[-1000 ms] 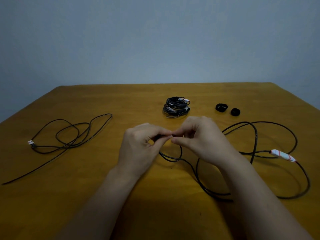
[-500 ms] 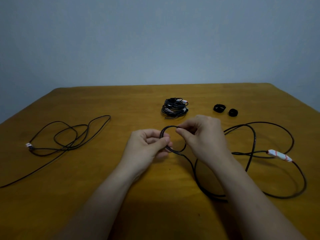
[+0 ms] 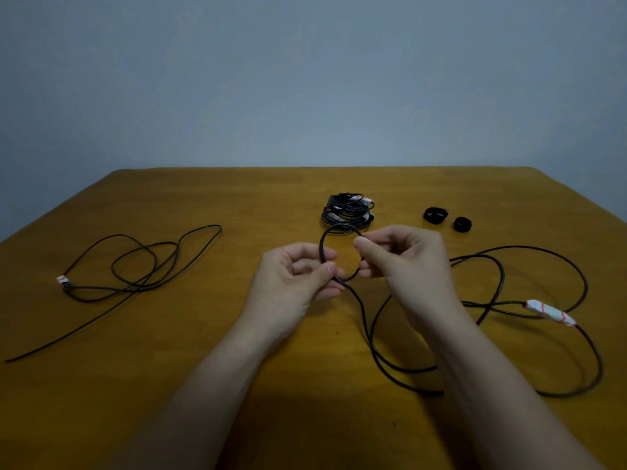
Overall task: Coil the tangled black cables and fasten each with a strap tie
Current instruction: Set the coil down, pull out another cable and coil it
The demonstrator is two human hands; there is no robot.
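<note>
Pinching a small round loop (image 3: 322, 245) of the black cable (image 3: 371, 347) at its lower edge with the left hand (image 3: 288, 283), pressing the crossing strands between thumb and curled fingers. Gripping the loop's right side with the right hand (image 3: 407, 266), closing thumb and forefinger on the strand near the top. Trailing away from both grips toward the near right, passing under the right forearm, sprawling in wide overlapping curves over the table (image 3: 203, 385) and carrying a white, red-striped wrap (image 3: 549, 312) out at the right. Lying nearer the right hand, so probably calling for feeding the next turn from that side and anchoring the coil with the left. Looking thin, matte and springy, holding a clean round shape. Waiting beyond the hands: a finished bundle (image 3: 347, 212), two strap ties (image 3: 435, 215) (image 3: 462, 224) and, well apart at far left, another loose cable (image 3: 142, 266).
</note>
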